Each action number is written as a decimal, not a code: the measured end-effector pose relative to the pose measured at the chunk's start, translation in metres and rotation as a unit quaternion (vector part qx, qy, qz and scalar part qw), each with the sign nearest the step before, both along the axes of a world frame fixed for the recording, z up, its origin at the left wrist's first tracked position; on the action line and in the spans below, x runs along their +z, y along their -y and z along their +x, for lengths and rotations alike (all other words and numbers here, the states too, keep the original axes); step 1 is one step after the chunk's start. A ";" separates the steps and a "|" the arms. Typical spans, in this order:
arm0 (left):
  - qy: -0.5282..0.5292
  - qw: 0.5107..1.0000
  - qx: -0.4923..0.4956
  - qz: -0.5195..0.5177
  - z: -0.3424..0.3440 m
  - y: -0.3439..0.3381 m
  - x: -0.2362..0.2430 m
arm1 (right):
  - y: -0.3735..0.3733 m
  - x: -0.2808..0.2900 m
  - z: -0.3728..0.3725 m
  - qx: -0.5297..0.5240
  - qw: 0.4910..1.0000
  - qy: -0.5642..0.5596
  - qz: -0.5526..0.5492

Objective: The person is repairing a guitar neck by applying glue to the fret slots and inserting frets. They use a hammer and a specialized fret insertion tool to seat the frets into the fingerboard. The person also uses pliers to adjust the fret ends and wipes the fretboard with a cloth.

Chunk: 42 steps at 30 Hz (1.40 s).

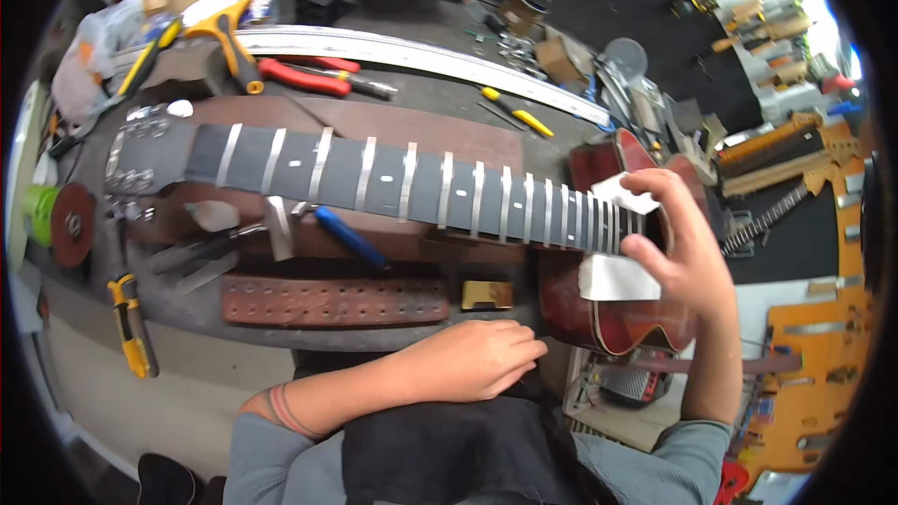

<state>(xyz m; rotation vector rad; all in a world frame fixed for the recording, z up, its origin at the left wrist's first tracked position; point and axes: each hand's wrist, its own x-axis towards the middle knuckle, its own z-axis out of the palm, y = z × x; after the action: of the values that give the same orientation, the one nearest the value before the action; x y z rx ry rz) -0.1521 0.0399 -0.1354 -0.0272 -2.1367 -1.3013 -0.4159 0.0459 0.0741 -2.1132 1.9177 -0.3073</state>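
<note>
An acoustic guitar with a dark red body lies across the bench, its headstock toward the left. Shiny frets show between dark strips along the fretboard. White paper pieces cover the body on both sides of the fretboard's end. My right hand is over that end, thumb and forefinger spread apart across it, with nothing visible between them. My left hand rests at the bench's near edge, palm down with fingers loosely curled together; nothing shows in it. A small brass-coloured plate lies just beyond it.
Under the neck is a brown board. A perforated brown strip, a blue-handled tool and a yellow-black cutter lie nearer me. Behind the neck are a long metal straightedge, red-handled pliers and a yellow-handled tool.
</note>
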 end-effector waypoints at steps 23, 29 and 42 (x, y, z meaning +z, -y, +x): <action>0.234 0.725 0.599 -0.247 0.188 0.044 0.070 | 0.236 -0.064 0.163 0.285 0.924 -0.115 0.228; 0.318 0.706 0.565 -0.284 0.189 0.059 0.058 | 0.245 -0.072 0.169 0.306 0.914 -0.150 0.220; 0.351 0.729 0.520 -0.275 0.187 0.070 0.063 | 0.224 -0.037 0.129 0.257 0.949 -0.068 0.168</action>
<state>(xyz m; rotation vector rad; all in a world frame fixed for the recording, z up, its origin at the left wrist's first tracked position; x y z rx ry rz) 0.0348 -0.0301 -0.0726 1.4011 -2.3557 0.0648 -0.2865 -0.1779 0.0369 -2.3279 1.2843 0.2604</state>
